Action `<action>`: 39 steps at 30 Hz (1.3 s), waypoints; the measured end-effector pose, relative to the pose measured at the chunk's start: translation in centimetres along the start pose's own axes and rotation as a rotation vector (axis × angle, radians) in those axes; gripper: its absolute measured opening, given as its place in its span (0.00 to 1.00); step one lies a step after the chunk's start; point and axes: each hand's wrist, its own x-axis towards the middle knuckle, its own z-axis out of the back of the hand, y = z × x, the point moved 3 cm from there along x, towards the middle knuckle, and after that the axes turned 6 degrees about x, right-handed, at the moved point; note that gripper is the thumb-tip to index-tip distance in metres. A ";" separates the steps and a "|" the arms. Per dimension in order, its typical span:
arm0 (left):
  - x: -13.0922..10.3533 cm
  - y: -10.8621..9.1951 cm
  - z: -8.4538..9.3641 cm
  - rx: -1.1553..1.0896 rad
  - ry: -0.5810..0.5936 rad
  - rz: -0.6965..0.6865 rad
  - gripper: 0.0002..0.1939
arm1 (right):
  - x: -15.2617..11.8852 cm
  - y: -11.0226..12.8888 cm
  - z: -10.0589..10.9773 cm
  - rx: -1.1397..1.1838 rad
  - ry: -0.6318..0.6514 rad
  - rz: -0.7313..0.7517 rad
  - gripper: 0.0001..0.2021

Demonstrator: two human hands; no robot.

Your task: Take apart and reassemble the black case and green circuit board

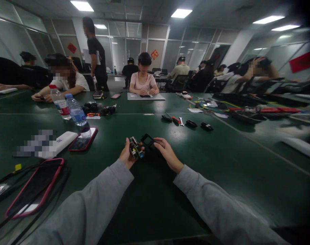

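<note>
My left hand (128, 154) is closed around a small bare circuit board (135, 148) with parts on it, one of them blue at its lower end. In my right hand (166, 151) is a black plastic housing (147, 141) with a rectangular opening, pinched between thumb and fingers. The two pieces are held close together above the green table (155, 197), with the housing to the right of the board. My palm and fingers hide part of each piece.
At left lie a red-cased phone (83, 139), a larger phone (36, 187) with cables, a white power bank (61, 143) and two water bottles (77, 110). Ahead are a screwdriver (175, 120), a wrench (181, 121) and several black parts (191, 123). A person (144, 80) sits opposite.
</note>
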 end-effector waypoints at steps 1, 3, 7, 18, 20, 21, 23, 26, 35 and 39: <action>0.0 0.0 0.0 0.002 0.005 -0.006 0.24 | 0.1 -0.1 0.1 -0.014 -0.003 0.009 0.20; 0.1 0.1 0.0 0.006 0.020 -0.013 0.24 | 0.4 -0.3 0.5 -0.059 -0.017 0.033 0.18; 0.2 0.1 0.1 0.009 0.031 -0.015 0.24 | 1.1 -0.2 1.6 -0.285 -0.027 0.045 0.18; 0.2 0.2 0.1 0.001 0.065 -0.004 0.25 | 3.0 0.8 4.4 -0.611 0.163 0.087 0.13; 0.1 0.1 0.0 0.002 0.059 -0.004 0.25 | 3.1 1.3 4.9 -0.688 0.138 0.149 0.13; 0.0 0.1 0.0 0.002 0.058 -0.004 0.25 | 3.1 1.7 5.1 -0.721 0.072 0.203 0.13; -0.1 0.0 -0.1 -0.001 0.060 0.001 0.25 | 2.5 2.8 5.1 -0.758 -0.142 0.363 0.14; 0.0 0.0 -0.2 -0.006 0.057 0.017 0.25 | 0.3 4.3 2.8 -0.790 -0.321 0.616 0.14; -1.2 0.7 -1.0 0.048 0.157 0.120 0.32 | -6.0 3.9 -7.6 -0.992 0.226 0.623 0.22; -2.2 0.7 -2.3 0.015 0.166 0.006 0.29 | -5.7 3.6 -7.0 -0.925 0.207 0.602 0.26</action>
